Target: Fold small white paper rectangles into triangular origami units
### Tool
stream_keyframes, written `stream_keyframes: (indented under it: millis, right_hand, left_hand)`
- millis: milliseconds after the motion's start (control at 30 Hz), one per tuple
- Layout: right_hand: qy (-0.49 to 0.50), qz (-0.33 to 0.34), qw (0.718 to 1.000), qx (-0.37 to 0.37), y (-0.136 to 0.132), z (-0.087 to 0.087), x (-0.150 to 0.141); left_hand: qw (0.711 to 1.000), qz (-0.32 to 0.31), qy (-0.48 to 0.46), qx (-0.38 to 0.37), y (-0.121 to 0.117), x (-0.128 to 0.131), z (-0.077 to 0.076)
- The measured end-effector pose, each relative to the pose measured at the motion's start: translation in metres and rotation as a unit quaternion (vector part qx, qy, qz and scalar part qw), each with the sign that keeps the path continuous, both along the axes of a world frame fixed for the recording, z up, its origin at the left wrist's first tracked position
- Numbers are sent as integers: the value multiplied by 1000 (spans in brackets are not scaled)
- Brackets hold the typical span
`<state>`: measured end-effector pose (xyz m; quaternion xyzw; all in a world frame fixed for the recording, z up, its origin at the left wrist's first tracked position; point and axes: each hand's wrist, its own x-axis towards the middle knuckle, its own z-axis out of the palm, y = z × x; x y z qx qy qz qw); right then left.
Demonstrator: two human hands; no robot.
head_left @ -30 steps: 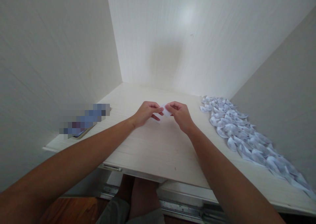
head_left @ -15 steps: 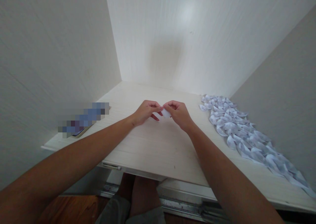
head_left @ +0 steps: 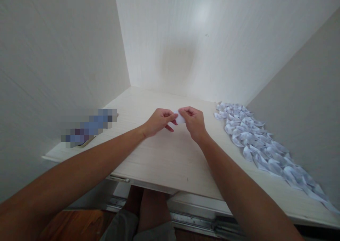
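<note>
Pinches white paper (head_left: 180, 118) at frame centre with fingers (head_left: 170, 118) of left hand (head_left: 156, 122) and right hand (head_left: 195, 123). Has folded papers (head_left: 249, 139) at right.

- Centre: fingers of the left hand (head_left: 158, 122) and right hand (head_left: 195, 123) cover both ends of the white piece (head_left: 181, 118); its folds are too small to tell.
- Nine o'clock: pixelation masks the phone-like device (head_left: 92, 130).
- Four o'clock: heaped white scraps (head_left: 255, 141) hide one another.
- Six o'clock: bottom edge crops the wearer's legs (head_left: 152, 212).
</note>
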<state>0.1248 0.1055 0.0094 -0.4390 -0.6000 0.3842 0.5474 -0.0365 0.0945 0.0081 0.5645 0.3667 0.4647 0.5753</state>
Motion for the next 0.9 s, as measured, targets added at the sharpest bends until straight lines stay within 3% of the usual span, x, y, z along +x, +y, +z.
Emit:
stream_keyframes:
  millis: [167,567,900]
  right_hand:
    - [37,-22,999,-13,1,-1,1]
    - [38,-28,998,-52,-2,0,-1]
    - [47,26,995,-89,-11,6,-5]
  left_hand:
    - [999,-44,17,-8,-2,3,-5]
    - [998,-60,23,-22,-5,3,-4]
    - [999,-3,36,29,-2,3,-5]
